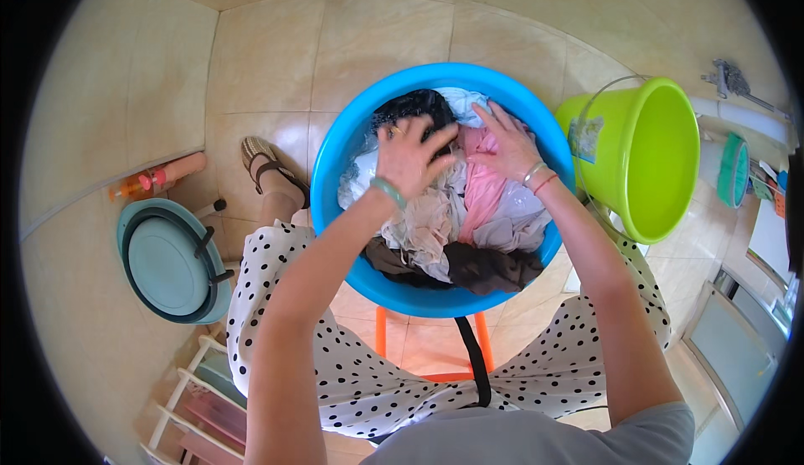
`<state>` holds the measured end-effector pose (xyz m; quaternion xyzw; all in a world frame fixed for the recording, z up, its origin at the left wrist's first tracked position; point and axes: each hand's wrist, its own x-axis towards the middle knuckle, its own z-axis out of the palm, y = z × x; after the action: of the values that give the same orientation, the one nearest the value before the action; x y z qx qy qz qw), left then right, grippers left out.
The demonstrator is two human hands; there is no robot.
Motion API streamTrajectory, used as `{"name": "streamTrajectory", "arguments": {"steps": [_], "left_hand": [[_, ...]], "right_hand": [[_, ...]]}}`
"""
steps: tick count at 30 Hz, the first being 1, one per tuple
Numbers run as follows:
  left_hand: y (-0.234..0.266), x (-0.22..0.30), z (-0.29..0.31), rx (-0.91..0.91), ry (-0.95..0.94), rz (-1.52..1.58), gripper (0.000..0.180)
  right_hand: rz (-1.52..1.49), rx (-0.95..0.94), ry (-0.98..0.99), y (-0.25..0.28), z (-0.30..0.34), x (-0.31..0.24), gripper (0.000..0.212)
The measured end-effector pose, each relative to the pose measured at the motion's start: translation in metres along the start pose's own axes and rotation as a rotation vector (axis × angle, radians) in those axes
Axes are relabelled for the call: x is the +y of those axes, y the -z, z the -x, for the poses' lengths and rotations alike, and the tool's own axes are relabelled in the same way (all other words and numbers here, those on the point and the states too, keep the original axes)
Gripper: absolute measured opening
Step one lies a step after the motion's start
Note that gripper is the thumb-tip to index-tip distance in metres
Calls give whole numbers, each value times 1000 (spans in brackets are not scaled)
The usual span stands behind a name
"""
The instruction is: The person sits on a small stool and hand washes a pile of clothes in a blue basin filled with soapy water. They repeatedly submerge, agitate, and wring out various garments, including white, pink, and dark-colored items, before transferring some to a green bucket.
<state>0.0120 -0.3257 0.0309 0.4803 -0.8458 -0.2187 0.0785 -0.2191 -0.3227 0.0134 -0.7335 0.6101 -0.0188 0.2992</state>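
Laundry (452, 201) fills a round blue basin (419, 302), heaped and tangled inside its rim. With the basin as the dial and 12 away from the person, black cloth (414, 103) lies at 11, pale blue cloth (461, 101) at 12 and dark brown cloth (494, 268) at 5; cream ruffled fabric (419, 222) spreads toward 7, and pink cloth (479, 205) runs down just right of the centre.

The left hand (406, 157) is over the heap toward 10, fingers spread and unclenched, below the black cloth; it is blurred, so I cannot tell whether it touches. The right hand (512, 151) rests on the pink cloth toward 2, fingers fanned, grasping nothing.

Beyond the rim, a lime bucket (670, 164) stands tilted just beside it at 3, and a wall tap (729, 76) shows farther off at 2. Orange stool legs (483, 339) show at 6, a white rack (172, 390) at 8, and a slippered foot (272, 172) near 9.
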Motion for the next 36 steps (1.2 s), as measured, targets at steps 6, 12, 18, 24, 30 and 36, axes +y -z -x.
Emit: {"name": "streamTrajectory", "arguments": {"steps": [6, 12, 18, 24, 30, 36], "left_hand": [[-37, -22, -23, -265, 294, 57, 88], [-67, -64, -29, -413, 553, 388, 100], [-77, -74, 0, -309, 686, 674, 91], [-42, -22, 52, 99, 738, 1201, 59], [-17, 43, 117, 340, 828, 1579, 50], [-50, 65, 183, 390, 849, 1338, 52]], "right_hand": [[-69, -265, -61, -50, -35, 26, 97], [-267, -327, -170, -76, -53, 30, 92], [-794, -198, -180, -101, -32, 40, 56], [-972, -22, -5, -51, 55, -19, 37], [-497, 59, 112, 2, 129, -79, 33], [-89, 36, 202, -1, 181, -124, 24]]}}
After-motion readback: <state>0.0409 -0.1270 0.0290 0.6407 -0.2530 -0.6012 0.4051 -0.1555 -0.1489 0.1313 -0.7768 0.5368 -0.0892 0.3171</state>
